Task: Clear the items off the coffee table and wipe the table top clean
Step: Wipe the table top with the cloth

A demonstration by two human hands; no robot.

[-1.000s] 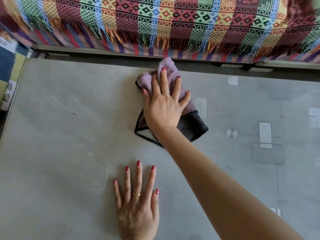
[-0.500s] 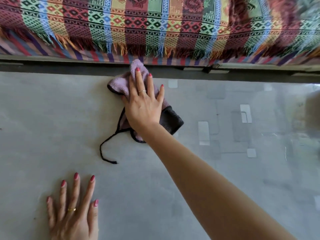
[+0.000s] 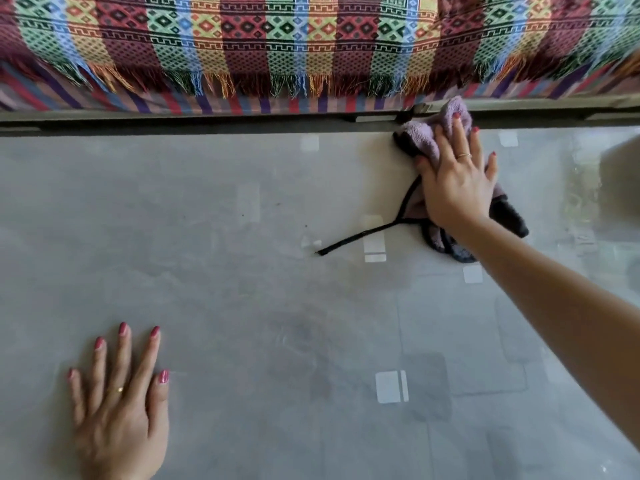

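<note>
Wiping the far edge of the coffee table (image 3: 214,306). The right hand (image 3: 457,188), at about 1 o'clock in the view, lies palm-down with straight, spread fingers pressing a lilac cloth (image 3: 429,140) onto the glass-like top; it grasps nothing, the flat palm apparently serving to spread pressure over the bunched fabric. The cloth touches the table's far rim, just below the fringed striped blanket (image 3: 311,46) at 12 o'clock. A black cord (image 3: 360,237) trails from the cloth toward 9 o'clock, lying loose on the surface. The left hand (image 3: 121,403), at 7 o'clock, rests flat and released on the top, fingers extended, probably as a brace for the long reach. No loose items show on the visible surface, so clearing seems done; small dark specks (image 3: 277,204) near the centre suggest wiping remains unfinished
</note>
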